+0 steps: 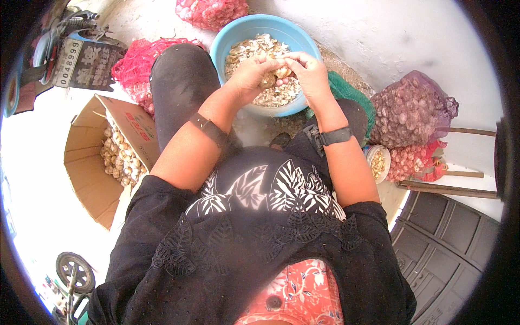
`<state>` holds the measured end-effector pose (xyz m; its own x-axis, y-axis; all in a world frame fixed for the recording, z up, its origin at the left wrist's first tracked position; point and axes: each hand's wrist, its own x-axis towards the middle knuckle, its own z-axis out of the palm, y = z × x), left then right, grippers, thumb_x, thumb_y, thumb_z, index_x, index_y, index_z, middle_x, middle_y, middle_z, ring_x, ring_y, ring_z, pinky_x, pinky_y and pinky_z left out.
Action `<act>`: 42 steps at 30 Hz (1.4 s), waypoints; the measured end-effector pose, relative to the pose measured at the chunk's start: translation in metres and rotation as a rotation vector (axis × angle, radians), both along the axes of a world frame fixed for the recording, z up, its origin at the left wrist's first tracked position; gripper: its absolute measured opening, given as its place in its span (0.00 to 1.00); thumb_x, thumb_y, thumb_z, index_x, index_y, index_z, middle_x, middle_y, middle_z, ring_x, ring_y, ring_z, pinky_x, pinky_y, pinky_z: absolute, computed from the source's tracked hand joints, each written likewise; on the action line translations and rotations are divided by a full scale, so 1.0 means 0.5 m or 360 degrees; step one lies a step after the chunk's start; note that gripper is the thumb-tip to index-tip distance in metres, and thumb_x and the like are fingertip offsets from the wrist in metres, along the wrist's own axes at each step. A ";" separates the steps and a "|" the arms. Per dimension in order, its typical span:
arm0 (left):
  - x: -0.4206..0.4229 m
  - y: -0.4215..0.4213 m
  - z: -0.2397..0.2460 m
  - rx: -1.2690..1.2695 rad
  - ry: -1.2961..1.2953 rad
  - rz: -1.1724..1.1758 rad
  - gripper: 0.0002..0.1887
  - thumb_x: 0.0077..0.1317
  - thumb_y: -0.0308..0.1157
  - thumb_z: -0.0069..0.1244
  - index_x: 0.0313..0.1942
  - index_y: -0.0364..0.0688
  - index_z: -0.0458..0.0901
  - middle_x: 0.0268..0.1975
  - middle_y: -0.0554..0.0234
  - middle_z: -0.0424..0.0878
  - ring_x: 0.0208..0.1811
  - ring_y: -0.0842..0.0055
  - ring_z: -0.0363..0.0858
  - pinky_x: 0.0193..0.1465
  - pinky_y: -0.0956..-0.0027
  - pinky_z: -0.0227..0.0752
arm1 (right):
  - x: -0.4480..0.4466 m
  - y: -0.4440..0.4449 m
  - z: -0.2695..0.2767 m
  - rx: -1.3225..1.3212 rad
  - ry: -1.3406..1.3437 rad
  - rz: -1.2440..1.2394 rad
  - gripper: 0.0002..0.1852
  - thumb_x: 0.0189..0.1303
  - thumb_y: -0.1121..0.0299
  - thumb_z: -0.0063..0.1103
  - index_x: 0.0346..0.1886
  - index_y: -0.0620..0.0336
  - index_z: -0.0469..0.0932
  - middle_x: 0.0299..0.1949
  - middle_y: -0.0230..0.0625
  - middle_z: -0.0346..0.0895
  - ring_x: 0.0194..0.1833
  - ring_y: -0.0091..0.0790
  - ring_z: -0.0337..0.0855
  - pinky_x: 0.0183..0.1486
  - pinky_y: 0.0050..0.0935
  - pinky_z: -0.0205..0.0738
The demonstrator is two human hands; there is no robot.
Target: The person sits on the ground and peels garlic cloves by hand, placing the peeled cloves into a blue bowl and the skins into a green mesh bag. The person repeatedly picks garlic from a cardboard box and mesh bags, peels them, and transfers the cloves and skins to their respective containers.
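Over a blue plastic basin (302,34), my left hand (252,75) holds a garlic bulb (268,80) in its curled fingers. My right hand (306,75) meets it from the other side, its thumb and forefinger pinched at more garlic (283,72) just above the bulb. Whether the two pieces belong to one bulb cannot be told. Dry garlic skins (280,95) lie in the basin beneath both hands. Parts of the fingers are hidden behind the garlic.
A cardboard box (83,162) of garlic bulbs stands at the left. Red net sacks (138,69) lie behind my left knee, a purple net sack (410,109) at the right. Beside it is a small tub (378,164) of peeled cloves. A parked motorcycle (93,53) stands upper left.
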<state>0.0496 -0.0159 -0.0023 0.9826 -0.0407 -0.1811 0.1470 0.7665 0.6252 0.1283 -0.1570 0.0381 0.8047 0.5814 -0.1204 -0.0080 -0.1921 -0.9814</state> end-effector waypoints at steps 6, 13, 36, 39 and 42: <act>-0.003 -0.007 0.006 0.0186 0.0016 -0.0125 0.12 0.66 0.34 0.54 0.46 0.38 0.79 0.41 0.61 0.84 0.39 0.76 0.82 0.44 0.73 0.77 | 0.011 -0.009 -0.004 -0.0231 -0.0239 -0.0037 0.08 0.65 0.74 0.56 0.41 0.66 0.82 0.34 0.32 0.82 0.35 0.21 0.80 0.38 0.21 0.76; -0.007 0.000 0.009 0.0063 0.0109 0.0101 0.11 0.67 0.34 0.53 0.47 0.40 0.78 0.43 0.65 0.83 0.46 0.75 0.81 0.51 0.69 0.76 | 0.025 -0.012 -0.027 -0.0097 -0.0012 -0.0312 0.12 0.68 0.72 0.51 0.49 0.67 0.80 0.42 0.37 0.81 0.39 0.26 0.82 0.43 0.23 0.78; 0.003 0.002 -0.015 0.0385 0.0206 0.0292 0.11 0.66 0.33 0.55 0.42 0.35 0.78 0.37 0.59 0.83 0.33 0.76 0.82 0.38 0.72 0.77 | -0.017 0.003 -0.015 -0.0203 -0.0187 0.0093 0.14 0.68 0.77 0.45 0.54 0.68 0.75 0.40 0.42 0.81 0.33 0.30 0.85 0.37 0.26 0.83; 0.000 -0.009 -0.002 0.0475 0.0174 0.0276 0.10 0.62 0.30 0.59 0.38 0.34 0.78 0.32 0.58 0.83 0.29 0.77 0.80 0.34 0.75 0.77 | -0.018 0.003 -0.015 -0.0199 -0.0244 -0.0003 0.13 0.67 0.75 0.47 0.50 0.68 0.78 0.37 0.41 0.83 0.31 0.28 0.85 0.35 0.24 0.82; -0.001 -0.009 -0.001 0.0509 0.0167 0.0249 0.11 0.62 0.32 0.60 0.37 0.34 0.78 0.32 0.58 0.83 0.29 0.78 0.80 0.34 0.76 0.76 | -0.023 0.001 -0.012 -0.0292 -0.0298 -0.0062 0.12 0.67 0.74 0.48 0.48 0.69 0.80 0.32 0.39 0.83 0.28 0.26 0.84 0.31 0.22 0.79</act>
<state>0.0489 -0.0202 -0.0027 0.9478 0.1835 -0.2606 0.1197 0.5530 0.8246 0.1166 -0.1563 0.0321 0.8442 0.5317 -0.0679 0.1596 -0.3702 -0.9152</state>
